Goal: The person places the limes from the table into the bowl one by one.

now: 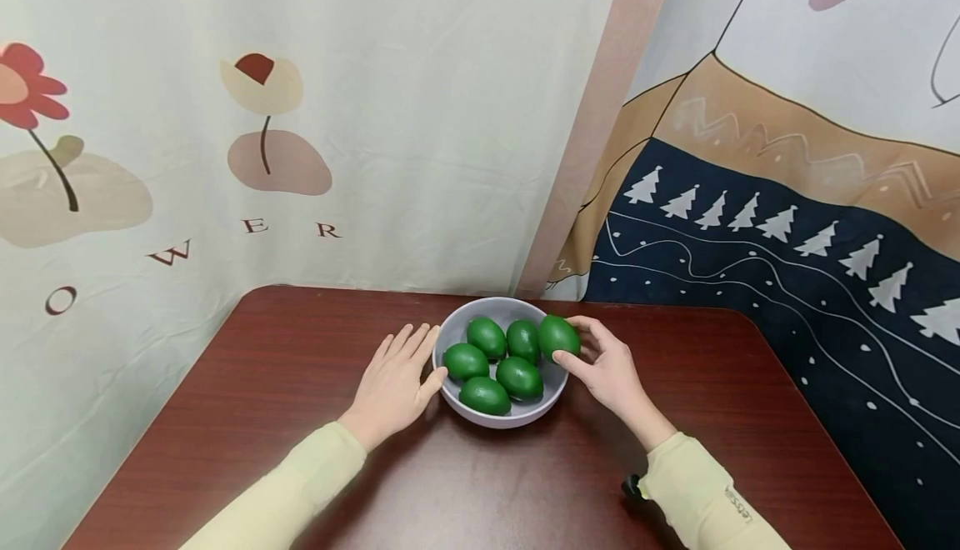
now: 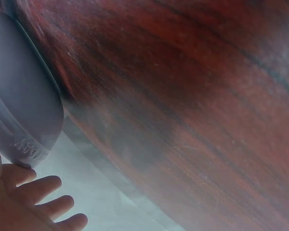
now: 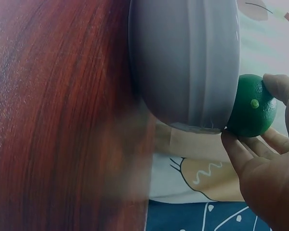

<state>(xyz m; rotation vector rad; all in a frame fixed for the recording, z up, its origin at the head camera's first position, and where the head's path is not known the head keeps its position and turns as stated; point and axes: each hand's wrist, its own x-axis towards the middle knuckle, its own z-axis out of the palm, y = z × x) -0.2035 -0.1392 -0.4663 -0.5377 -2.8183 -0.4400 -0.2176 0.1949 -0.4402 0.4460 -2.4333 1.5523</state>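
Observation:
A round grey bowl (image 1: pixel 501 422) stands near the back edge of the table with several green limes (image 1: pixel 485 397) lying in it. At the bowl's right rim my right hand (image 1: pixel 611 371) pinches one lime (image 1: pixel 558 337) between thumb and fingers. In the right wrist view that lime (image 3: pixel 251 111) shows its pale stem end and sits against the bowl's rim (image 3: pixel 231 62). My left hand (image 1: pixel 392 382) lies along the bowl's left side, fingers straight and thumb at the rim. The left wrist view shows its fingertips (image 2: pixel 48 187) beside the bowl wall (image 2: pixel 26 91).
The dark red wooden table (image 1: pixel 487 492) has rounded back corners. Behind it hangs a pale curtain (image 1: pixel 435 117) with printed flowers and letters. A navy cloth (image 1: pixel 750 258) with white trees hangs on the right. A black band (image 1: pixel 633 487) shows at the right sleeve.

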